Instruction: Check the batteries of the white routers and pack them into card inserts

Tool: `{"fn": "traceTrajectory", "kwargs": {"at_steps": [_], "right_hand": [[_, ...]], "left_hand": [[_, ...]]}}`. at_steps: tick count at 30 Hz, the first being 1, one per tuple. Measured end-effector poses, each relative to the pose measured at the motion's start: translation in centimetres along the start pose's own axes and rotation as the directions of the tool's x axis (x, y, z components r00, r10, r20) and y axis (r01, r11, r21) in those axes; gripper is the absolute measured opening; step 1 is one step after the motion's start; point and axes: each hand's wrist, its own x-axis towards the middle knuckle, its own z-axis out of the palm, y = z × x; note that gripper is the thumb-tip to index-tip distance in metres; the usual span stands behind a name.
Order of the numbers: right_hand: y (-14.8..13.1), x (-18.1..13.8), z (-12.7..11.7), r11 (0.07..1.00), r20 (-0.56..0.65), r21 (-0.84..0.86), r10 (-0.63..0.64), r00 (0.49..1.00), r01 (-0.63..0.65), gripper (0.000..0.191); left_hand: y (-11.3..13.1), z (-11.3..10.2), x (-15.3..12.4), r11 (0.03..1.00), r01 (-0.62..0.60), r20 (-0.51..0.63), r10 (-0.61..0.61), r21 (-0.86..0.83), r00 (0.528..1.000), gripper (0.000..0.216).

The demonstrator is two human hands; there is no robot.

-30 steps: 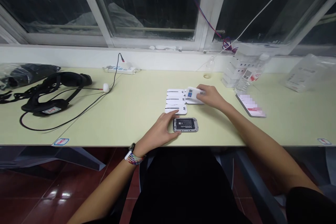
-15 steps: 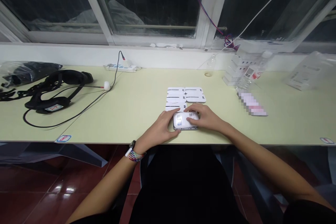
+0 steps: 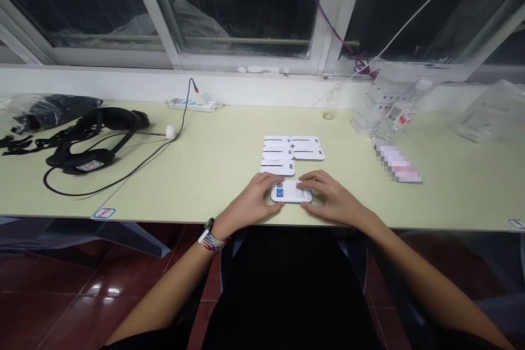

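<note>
A white, rounded rectangular device (image 3: 292, 192) lies flat near the table's front edge. A blue sticker and a small code show at its left, with fine print at its right. My left hand (image 3: 256, 200) closes on its left end, thumb at the near edge and fingers at the far edge. Its right end is between the thumb and fingers of my right hand (image 3: 330, 197), and one finger reaches over the top. Just beyond, several similar white devices (image 3: 277, 167) lie in two columns, each with a black stripe and a "W".
A black headset (image 3: 82, 158) with a cable lies at left, near a power strip (image 3: 193, 105). At right are a plastic bottle (image 3: 391, 120), stacked white boxes (image 3: 365, 115) and a blurred-out pink-and-white item (image 3: 397, 163). A tape ring (image 3: 328, 116) lies toward the wall.
My right hand has gone from resting over the device's top to gripping its right end. The face showing upward now bears a blue sticker and print in a different layout.
</note>
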Motion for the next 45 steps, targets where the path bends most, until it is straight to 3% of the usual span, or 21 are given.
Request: {"fn": "traceTrajectory", "kwargs": {"at_steps": [10,17,19,21,24,26,28,30,32,37,43,45], "right_hand": [[-0.1,-0.5,-0.3,0.996,0.044,0.049,0.078,0.996,-0.080,0.030],[-0.3,-0.5,-0.6,0.998,0.039,-0.003,0.056,0.998,-0.056,0.035],[-0.8,-0.2,-1.3,0.999,-0.017,-0.040,0.034,0.999,-0.034,0.044],[-1.8,0.0,-2.1,0.994,-0.161,-0.111,-0.021,0.987,0.003,0.053],[-3.5,-0.1,-2.4,0.967,-0.361,-0.253,-0.125,0.924,0.032,0.072],[-3.8,-0.5,-1.7,0.955,-0.297,-0.294,-0.130,0.946,0.039,0.088],[-3.4,-1.2,-0.4,0.955,-0.069,-0.286,-0.098,0.993,0.074,0.099],[-2.4,-1.8,1.1,0.959,0.132,-0.266,-0.062,0.989,0.095,0.100],[-1.6,-2.3,2.0,0.962,0.214,-0.263,-0.013,0.977,0.070,0.100],[-2.1,-1.4,1.7,0.951,0.212,-0.295,-0.029,0.977,0.093,0.102],[-4.8,1.7,2.4,0.938,-0.042,-0.308,-0.183,0.982,0.161,0.100],[-4.8,2.1,3.9,0.941,-0.027,-0.284,-0.199,0.980,0.183,0.101]], "left_hand": [[0.0,0.2,-0.1,0.999,0.032,0.008,-0.032,0.008,0.999,0.054],[0.1,0.1,-0.1,0.999,0.042,0.012,-0.042,0.020,0.999,0.058],[-0.1,0.2,-0.1,0.999,0.043,0.015,-0.043,0.019,0.999,0.063],[-0.3,0.3,-0.1,0.999,0.040,0.009,-0.041,0.017,0.999,0.069],[-0.7,0.5,-0.2,0.999,0.040,-0.021,-0.040,0.023,0.999,0.079],[-0.6,0.5,-0.2,0.999,0.047,-0.027,-0.046,0.024,0.999,0.083],[-0.4,0.5,-0.2,0.998,0.061,-0.020,-0.061,0.017,0.998,0.081],[-0.2,0.3,-0.2,0.997,0.075,-0.021,-0.075,0.007,0.997,0.079],[0.0,0.2,-0.1,0.996,0.084,-0.026,-0.084,-0.001,0.996,0.078],[0.0,0.4,-0.1,0.996,0.082,-0.029,-0.083,-0.020,0.996,0.079],[-0.5,0.0,-0.6,0.986,0.090,-0.007,-0.092,-0.140,0.996,0.104],[-0.8,-1.1,-1.2,0.971,0.133,0.080,-0.119,-0.197,0.990,0.111]]}}
